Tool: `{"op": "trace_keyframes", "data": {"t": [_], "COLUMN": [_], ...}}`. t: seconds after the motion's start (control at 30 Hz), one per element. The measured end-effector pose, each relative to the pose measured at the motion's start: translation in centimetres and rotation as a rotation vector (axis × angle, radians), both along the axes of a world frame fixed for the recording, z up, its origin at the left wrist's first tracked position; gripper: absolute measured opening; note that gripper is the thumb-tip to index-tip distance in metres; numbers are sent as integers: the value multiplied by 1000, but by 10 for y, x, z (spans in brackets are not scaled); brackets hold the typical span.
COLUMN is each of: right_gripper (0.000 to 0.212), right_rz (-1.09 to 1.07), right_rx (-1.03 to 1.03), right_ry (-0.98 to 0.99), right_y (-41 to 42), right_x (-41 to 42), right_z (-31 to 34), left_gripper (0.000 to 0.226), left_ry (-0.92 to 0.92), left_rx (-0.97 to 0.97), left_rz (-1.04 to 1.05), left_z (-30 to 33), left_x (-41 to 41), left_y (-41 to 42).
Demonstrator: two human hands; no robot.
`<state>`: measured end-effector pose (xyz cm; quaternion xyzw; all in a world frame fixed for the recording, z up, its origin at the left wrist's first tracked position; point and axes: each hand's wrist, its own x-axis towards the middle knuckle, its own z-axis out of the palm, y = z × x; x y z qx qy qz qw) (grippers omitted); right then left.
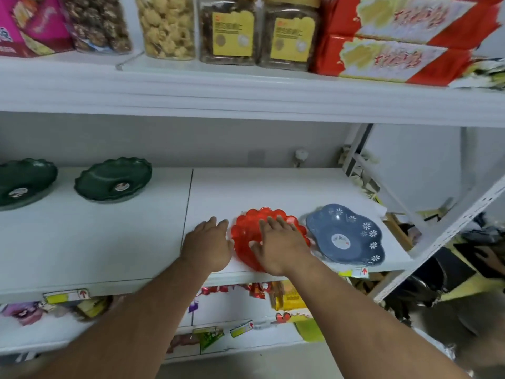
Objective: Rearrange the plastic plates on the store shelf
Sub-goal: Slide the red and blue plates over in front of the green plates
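A clear red scalloped plate (244, 233) lies near the front edge of the white middle shelf (273, 187). My right hand (278, 244) is spread flat over its right half, fingers apart, covering much of it. My left hand (209, 243) hovers just left of the red plate's rim, fingers apart, holding nothing. Right of the red plate lies a blue flower-patterned plate (347, 233), nearly touching it. Two dark green scalloped plates stand at the back left: one (113, 179) in full view, the other (24, 181) cut by the left edge.
The upper shelf (246, 97) overhangs, loaded with snack jars (166, 26) and red biscuit boxes (396, 39). Below is a lower shelf with packets (289, 296). A white shelf upright (451, 220) bounds the right side. Bare shelf surface lies between the green and red plates.
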<state>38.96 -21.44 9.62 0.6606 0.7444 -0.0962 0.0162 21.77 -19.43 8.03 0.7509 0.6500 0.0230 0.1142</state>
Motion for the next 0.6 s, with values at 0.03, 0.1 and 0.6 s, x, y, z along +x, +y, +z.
{"op": "trace_keyframes", "data": {"t": [0.03,0.1,0.6], "right_gripper": [72,72,62], "right_rz": [3,9,-67], "right_rx": [6,3,7], "right_ry": [9,31,155], "right_y": [-2,-8,-31], "right_x": [15,48,248], "right_z": [-1,-2,-41], "left_gripper": [63,63,57], "left_ry": [-2,5,-14], "left_rx": [5,9,-10], "left_rz": [14,44,295], "left_z": [0,1,-37], "left_x": [14,45,167], "left_y": [-3,-9,-59]}}
